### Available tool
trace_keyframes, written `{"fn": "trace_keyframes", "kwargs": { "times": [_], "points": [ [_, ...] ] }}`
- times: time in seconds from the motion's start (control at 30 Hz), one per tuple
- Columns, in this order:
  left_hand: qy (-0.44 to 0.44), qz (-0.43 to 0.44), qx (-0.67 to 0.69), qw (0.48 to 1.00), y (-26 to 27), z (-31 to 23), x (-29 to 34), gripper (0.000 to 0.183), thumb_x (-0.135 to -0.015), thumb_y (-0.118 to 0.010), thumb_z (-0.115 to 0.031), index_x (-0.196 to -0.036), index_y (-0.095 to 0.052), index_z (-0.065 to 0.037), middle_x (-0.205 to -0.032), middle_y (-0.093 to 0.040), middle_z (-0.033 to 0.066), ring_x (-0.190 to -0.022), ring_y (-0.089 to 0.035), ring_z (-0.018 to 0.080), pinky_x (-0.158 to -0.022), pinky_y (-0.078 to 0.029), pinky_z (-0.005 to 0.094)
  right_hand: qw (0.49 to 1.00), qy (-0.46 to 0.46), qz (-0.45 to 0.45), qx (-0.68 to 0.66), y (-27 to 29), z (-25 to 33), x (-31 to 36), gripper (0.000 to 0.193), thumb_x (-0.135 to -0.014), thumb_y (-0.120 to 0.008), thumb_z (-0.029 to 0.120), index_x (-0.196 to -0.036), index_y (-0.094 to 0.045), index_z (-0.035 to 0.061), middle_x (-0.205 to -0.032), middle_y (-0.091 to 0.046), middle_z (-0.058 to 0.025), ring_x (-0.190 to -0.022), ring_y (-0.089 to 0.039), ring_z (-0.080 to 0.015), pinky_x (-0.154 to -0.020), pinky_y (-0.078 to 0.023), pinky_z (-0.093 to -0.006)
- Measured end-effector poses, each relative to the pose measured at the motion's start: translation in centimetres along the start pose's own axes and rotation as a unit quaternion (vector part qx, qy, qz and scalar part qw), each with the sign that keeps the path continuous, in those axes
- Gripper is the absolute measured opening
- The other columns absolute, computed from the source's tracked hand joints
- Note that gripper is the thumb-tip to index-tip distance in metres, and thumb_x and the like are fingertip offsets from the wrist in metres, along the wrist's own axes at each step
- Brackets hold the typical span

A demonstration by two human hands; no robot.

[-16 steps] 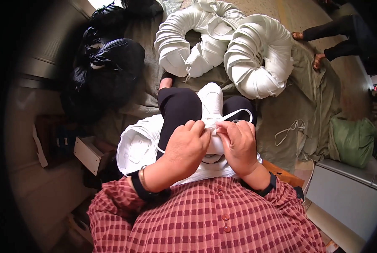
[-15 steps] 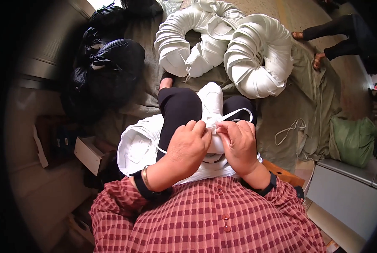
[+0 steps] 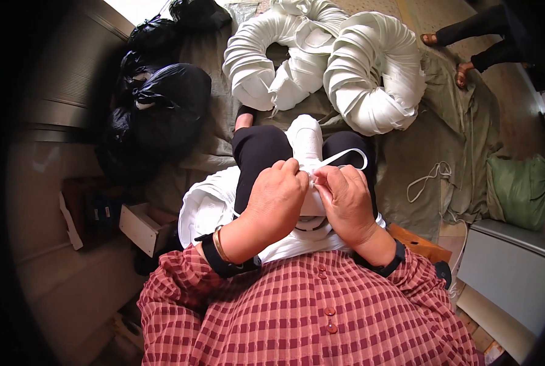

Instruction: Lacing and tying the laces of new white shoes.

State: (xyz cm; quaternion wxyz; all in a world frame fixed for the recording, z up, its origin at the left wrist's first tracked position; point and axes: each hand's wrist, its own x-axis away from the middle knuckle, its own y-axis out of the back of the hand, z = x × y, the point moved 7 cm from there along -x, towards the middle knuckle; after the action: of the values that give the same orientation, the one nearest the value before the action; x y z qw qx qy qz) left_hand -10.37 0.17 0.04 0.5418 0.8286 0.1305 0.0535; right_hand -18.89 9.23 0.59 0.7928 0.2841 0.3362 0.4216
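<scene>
Between my knees stands a white rounded cloth piece (image 3: 305, 137), joined to white material lying across my lap. My left hand (image 3: 277, 194) is closed, its fingers curled at the middle of the white piece; what they grip is mostly hidden. Close beside it, my right hand (image 3: 346, 198) pinches a narrow white strap (image 3: 358, 154), thumb against forefinger. The strap arches in a loop above the right knee. At the left of my lap, an open cup-shaped end of a nested white cloth stack (image 3: 202, 210) shows.
Ahead on a grey-green ground cloth (image 3: 407, 183) lie curled white stacks (image 3: 376, 73). Black plastic bags (image 3: 172, 104) are at far left, a small open box (image 3: 141, 229) nearer. At right are a green sack (image 3: 519, 192), a grey cabinet (image 3: 507, 262) and another person's legs (image 3: 474, 30).
Both hands stay close together at the white piece, with only slight finger movement. The strap loop has risen a little. The whole view has shifted slightly.
</scene>
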Motion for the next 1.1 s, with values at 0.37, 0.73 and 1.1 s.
{"fn": "trace_keyframes", "kwargs": {
  "times": [0.37,0.73,1.1],
  "points": [
    [-0.081,-0.022,-0.051,0.995,5.7,0.5,0.5,0.011,-0.079,-0.07,-0.004,-0.086,-0.061,-0.003,-0.085,-0.056,0.0102,-0.081,-0.061,0.0309,-0.072,-0.052,0.0418,0.998,-0.036,0.033,-0.033,-0.2,-0.2,-0.4,0.039,-0.083,-0.073,0.008,-0.119,-0.058,0.0061,-0.098,-0.064,-0.0093,-0.092,-0.06,-0.0294,-0.084,-0.048,-0.043],
    [0.17,-0.006,0.796,0.581,-2.3,5.8,2.1,0.007,-0.105,-0.054,-0.015,-0.104,-0.052,-0.008,-0.116,-0.066,0.0164,-0.089,-0.07,0.0194,-0.055,-0.045,0.0215,0.827,-0.307,0.158,-0.445,-3.3,-3.4,-1.6,0.03,-0.091,-0.067,0.006,-0.12,-0.059,0.006,-0.093,-0.064,-0.0026,-0.078,-0.059,-0.0096,-0.069,-0.049,-0.026],
    [0.45,-0.293,0.744,0.397,5.0,32.9,35.0,0.013,-0.103,-0.056,-0.018,-0.092,-0.056,-0.011,-0.066,-0.042,-0.0055,-0.047,-0.034,0.0012,-0.039,-0.029,0.0166,0.516,-0.357,-0.022,-0.778,0.6,-12.3,4.3,0.024,-0.106,-0.049,0.014,-0.126,-0.058,0.0043,-0.071,-0.047,-0.0001,-0.054,-0.041,-0.0084,-0.05,-0.035,-0.0226]
  ]
}}
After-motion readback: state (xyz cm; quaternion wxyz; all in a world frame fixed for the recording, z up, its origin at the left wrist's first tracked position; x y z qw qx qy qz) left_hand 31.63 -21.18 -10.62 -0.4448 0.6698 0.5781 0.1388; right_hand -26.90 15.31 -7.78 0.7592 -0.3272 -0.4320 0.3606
